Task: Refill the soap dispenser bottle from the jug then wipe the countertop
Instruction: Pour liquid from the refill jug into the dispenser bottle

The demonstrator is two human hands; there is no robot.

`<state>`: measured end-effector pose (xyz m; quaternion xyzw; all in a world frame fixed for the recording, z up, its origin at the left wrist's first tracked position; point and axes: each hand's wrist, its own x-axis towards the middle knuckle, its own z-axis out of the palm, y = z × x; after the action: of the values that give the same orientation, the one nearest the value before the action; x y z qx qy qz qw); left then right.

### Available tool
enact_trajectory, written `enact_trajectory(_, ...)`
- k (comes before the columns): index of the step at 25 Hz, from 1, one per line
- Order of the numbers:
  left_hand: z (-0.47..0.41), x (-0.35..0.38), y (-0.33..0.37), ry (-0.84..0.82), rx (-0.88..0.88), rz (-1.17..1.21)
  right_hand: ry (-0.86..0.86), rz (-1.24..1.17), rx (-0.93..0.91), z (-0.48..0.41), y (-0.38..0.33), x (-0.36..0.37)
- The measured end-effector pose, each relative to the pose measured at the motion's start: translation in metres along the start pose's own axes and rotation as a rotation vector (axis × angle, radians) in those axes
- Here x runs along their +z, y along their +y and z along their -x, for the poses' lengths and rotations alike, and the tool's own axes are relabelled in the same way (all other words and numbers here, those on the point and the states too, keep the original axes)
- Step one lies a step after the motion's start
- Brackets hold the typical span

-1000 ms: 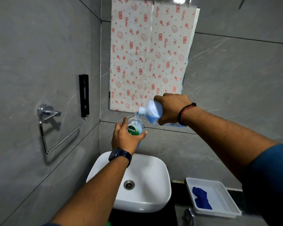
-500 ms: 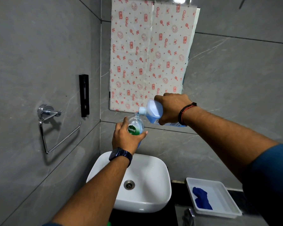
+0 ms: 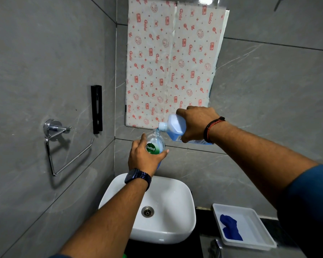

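Observation:
My left hand (image 3: 144,157) grips a clear soap dispenser bottle (image 3: 155,143) with a green Dettol label, held upright above the white sink (image 3: 175,226). My right hand (image 3: 196,123) holds a pale jug (image 3: 175,127) of blue liquid, tipped to the left. The jug's white spout touches the bottle's open neck. Blue liquid shows at the bottle's bottom below my palm. A blue cloth (image 3: 229,228) lies in a white tray (image 3: 257,233) on the dark countertop (image 3: 276,226) at the lower right.
Grey tiled walls close in on the left and back. A chrome towel ring (image 3: 63,146) and a black bracket (image 3: 96,108) hang on the left wall. Patterned paper (image 3: 168,62) covers the mirror. A chrome tap (image 3: 216,246) sits at the bottom edge.

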<state>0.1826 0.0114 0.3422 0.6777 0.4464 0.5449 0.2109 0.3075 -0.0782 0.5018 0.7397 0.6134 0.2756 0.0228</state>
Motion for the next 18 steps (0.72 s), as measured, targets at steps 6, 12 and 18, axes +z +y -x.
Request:
enact_trajectory(6, -0.0003, -0.0006, -0.0001, 0.001, -0.001, 0.012, 0.001, 0.002, -0.010, -0.0002, -0.0007, -0.0010)
enact_trajectory(12, 0.0000, -0.0006, -0.0001, 0.002, -0.003, 0.005, -0.002, 0.004, -0.011, 0.0012, -0.0014, -0.0030)
enact_trajectory(18, 0.0001, -0.0004, -0.0006, 0.003, -0.003, -0.003, -0.012, 0.003, -0.006, 0.0014, -0.0016, -0.0025)
